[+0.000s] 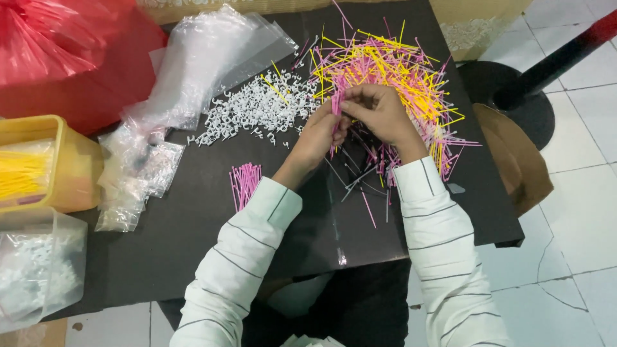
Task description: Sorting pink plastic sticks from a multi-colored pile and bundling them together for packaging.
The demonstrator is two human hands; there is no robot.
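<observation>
My left hand (pixel 319 133) grips a small bundle of pink plastic sticks (pixel 336 108) held upright over the black table (pixel 193 238). My right hand (pixel 379 110) pinches the top of the same bundle from the right. Just behind the hands lies a big loose heap of pink and yellow sticks (pixel 392 71). To the left of the hands sits a pile of small white plastic hooks (pixel 257 109). A tidy little bunch of pink sticks (pixel 244 183) rests on the table beside my left forearm.
Clear plastic bags (pixel 205 58) lie at the back left, smaller ones (pixel 138 173) nearer. A yellow tub (pixel 61 164) with yellow sticks and a clear tub (pixel 38 273) of white pieces stand at left. A red bag (pixel 71 51) fills the corner. A black stand base (pixel 514 96) sits on tiled floor.
</observation>
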